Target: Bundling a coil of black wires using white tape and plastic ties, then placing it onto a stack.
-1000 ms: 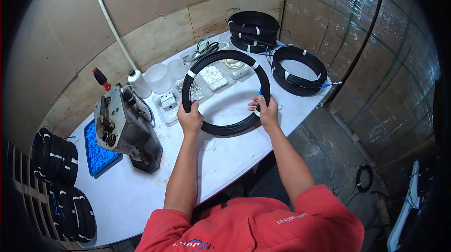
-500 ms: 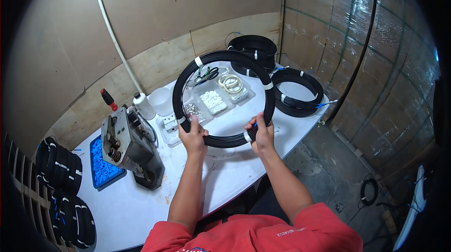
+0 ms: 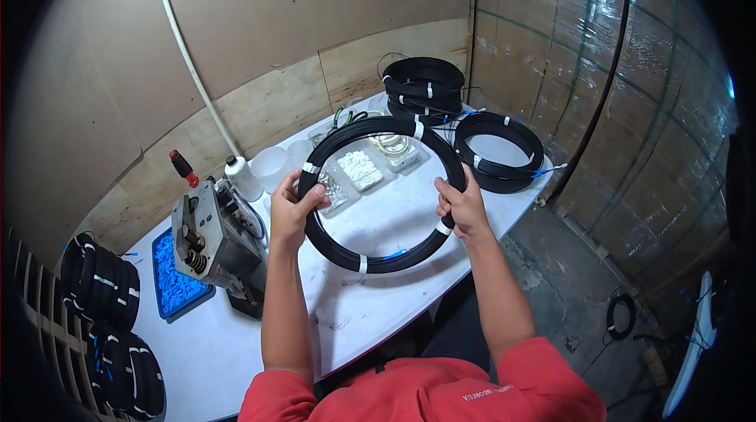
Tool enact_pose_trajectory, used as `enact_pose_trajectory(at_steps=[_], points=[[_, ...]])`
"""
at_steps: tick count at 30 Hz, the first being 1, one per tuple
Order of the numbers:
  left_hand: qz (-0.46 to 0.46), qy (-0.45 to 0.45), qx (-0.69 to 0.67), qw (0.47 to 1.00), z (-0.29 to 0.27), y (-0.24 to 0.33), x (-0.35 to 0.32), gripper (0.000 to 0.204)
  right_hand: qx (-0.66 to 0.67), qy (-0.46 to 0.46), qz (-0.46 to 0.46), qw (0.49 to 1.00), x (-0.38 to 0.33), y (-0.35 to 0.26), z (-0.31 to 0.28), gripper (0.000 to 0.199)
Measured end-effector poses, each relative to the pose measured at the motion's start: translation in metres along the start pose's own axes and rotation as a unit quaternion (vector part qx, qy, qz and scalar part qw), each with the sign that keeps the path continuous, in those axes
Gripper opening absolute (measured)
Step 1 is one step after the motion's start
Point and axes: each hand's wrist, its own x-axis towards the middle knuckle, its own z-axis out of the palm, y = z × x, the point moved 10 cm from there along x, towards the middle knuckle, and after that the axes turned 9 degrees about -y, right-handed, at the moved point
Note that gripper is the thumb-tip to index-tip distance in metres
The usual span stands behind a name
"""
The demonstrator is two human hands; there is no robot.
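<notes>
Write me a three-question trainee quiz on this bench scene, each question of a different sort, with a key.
1. True or false: both hands grip the large black cable coil bound with white ties.
2. Multiple choice: the flat blue tray of small blue parts lies (A) at the person's left, beside the grey metal bench machine; (B) under the held coil; (C) on the floor.
3. Fill in: the stack of black cable coils sits at the table's far ____ corner.

Key: 1 true: the left hand and right hand each close on opposite sides of the ring. 2 A. 3 right.
</notes>
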Motion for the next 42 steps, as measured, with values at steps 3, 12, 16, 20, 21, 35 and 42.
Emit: enact_pose_trajectory(at_steps=[3, 12, 16, 20, 21, 35, 42], points=[[-0.065, 0.007, -0.038, 0.997, 0.002, -0.031, -0.022, 0.037, -0.031, 0.025, -0.034, 0.999, -0.019, -0.018, 0.017, 0.055], [-0.097, 0.059, 0.021, 0.993, -0.011, -0.028, -0.025, 0.008, -0.109, -0.016, 0.053, 0.992, -0.008, 0.002, 0.008, 0.022], [-0.113, 0.035, 0.052, 0.992, -0.006, -0.017, -0.022, 0.01, -0.06, -0.039, 0.105, 0.992, -0.013, 0.008, 0.009, 0.021], [-0.133, 0.019, 0.047, 0.99, -0.004, -0.019, -0.021, 0.013, 0.044, -0.129, 0.109, 0.985, -0.011, 0.02, 0.012, 0.021], [-0.107, 0.001, 0.006, 0.994, -0.001, -0.018, -0.02, 0.015, 0.086, -0.126, 0.1, 0.983, -0.01, 0.02, 0.008, 0.021], [-0.166, 0.052, -0.098, 0.98, -0.011, -0.066, -0.013, 0.026, -0.184, -0.001, -0.022, 0.983, -0.018, -0.019, 0.021, 0.029], [-0.136, 0.07, -0.005, 0.988, 0.011, -0.042, -0.021, 0.027, -0.145, 0.049, 0.056, 0.987, 0.006, 0.012, -0.025, 0.027]])
